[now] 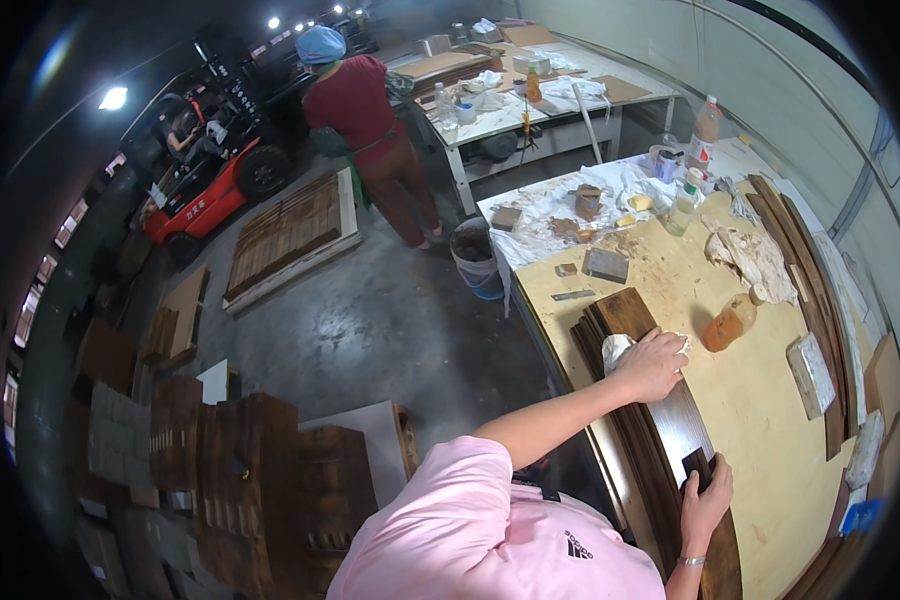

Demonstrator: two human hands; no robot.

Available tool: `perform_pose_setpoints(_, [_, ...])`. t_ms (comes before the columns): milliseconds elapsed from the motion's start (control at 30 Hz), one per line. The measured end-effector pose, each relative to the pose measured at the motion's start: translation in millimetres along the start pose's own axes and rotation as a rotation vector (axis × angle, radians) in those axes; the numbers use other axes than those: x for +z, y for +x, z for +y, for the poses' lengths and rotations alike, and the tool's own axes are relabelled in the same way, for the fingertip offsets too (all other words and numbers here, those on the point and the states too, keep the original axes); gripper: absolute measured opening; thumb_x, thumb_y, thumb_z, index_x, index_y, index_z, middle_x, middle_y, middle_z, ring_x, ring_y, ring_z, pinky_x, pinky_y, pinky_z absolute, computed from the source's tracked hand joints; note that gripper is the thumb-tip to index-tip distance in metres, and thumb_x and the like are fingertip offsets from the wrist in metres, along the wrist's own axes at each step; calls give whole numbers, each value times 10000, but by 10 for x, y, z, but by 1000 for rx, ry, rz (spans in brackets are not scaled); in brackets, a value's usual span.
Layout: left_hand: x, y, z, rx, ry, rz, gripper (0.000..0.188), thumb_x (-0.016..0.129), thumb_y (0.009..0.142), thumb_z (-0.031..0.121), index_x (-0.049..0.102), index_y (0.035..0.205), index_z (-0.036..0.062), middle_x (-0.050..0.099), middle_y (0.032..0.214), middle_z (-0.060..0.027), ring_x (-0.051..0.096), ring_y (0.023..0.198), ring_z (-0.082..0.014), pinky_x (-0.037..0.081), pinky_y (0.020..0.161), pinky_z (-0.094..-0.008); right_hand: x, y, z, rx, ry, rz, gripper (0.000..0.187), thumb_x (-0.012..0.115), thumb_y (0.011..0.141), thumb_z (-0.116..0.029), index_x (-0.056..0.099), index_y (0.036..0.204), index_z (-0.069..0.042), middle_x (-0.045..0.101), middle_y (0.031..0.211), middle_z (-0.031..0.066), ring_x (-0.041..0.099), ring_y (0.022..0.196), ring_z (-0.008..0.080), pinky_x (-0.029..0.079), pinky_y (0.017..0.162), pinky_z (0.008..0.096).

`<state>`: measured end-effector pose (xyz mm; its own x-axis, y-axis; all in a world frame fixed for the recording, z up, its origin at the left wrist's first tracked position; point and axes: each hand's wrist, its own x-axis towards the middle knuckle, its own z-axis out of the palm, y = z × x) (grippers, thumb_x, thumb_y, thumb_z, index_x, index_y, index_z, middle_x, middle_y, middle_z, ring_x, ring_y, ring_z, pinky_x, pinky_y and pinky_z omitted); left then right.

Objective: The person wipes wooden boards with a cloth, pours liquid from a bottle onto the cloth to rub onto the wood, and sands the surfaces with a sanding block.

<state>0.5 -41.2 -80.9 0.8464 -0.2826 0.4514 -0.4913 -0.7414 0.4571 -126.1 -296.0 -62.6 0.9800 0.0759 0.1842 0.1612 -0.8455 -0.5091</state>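
My left hand (656,366) presses a crumpled white cloth (616,350) onto the far part of a long dark-brown wooden board (674,422). The board tops a stack of similar boards (625,425) along the table's left edge, and its surface shines near the middle. Closer to me, my right hand (708,505), with a band at the wrist, has thumb and fingers closed around a small dark block (697,466) at the board. What that block is made of cannot be made out.
On the worktable (660,262) stand a bottle of orange liquid (732,322), a clear bottle (682,207), a grey block (606,265) and a rag (755,258). Wood strips (805,300) line its right side. A bucket (478,262), a co-worker (370,125) and a red forklift (210,190) are beyond.
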Motion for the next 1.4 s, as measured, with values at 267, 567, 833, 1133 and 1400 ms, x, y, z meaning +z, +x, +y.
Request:
perform_pose_setpoints(267, [125,-57,392,36,30,-126,296,657,854,189,674,1097,21,579,1293,-198,478,1303,-348,317,1159,-494,-17,-65,-2,35,-9,10,490,664,829,-100,534,1282,36,597,1136,211,560,1059,400,431,944,480])
perform_pose_setpoints(567, [45,-85,363,364,116,-175,336,591,844,144,617,1163,42,576,1233,-161,542,1162,-343,389,995,-533,-30,51,-80,3,-56,23,477,690,823,-177,565,1246,4,614,1118,178,562,1040,354,438,924,447])
perform_pose_setpoints(833, [-911,370,-1147,-406,207,-33,325,486,948,95,626,1235,38,661,1079,-254,636,983,-430,516,864,-486,-47,2,-70,32,-32,35,454,690,825,-199,590,1227,-12,627,1087,165,577,1002,347,447,906,438])
perform_pose_setpoints(1133, [-343,-242,-388,248,226,-32,403,637,904,181,631,1295,82,642,1254,-168,636,1113,-343,520,948,-396,-75,15,-52,27,-12,67,431,699,826,-189,597,1211,-25,627,1039,150,586,980,337,448,893,430])
perform_pose_setpoints(1400, [-1042,10,-488,-298,-592,246,320,521,989,57,620,1277,-38,706,1140,-161,665,1054,-223,490,964,-349,-50,-16,-24,80,-16,19,478,718,833,-236,583,1250,-45,629,1115,164,577,1047,340,445,925,435])
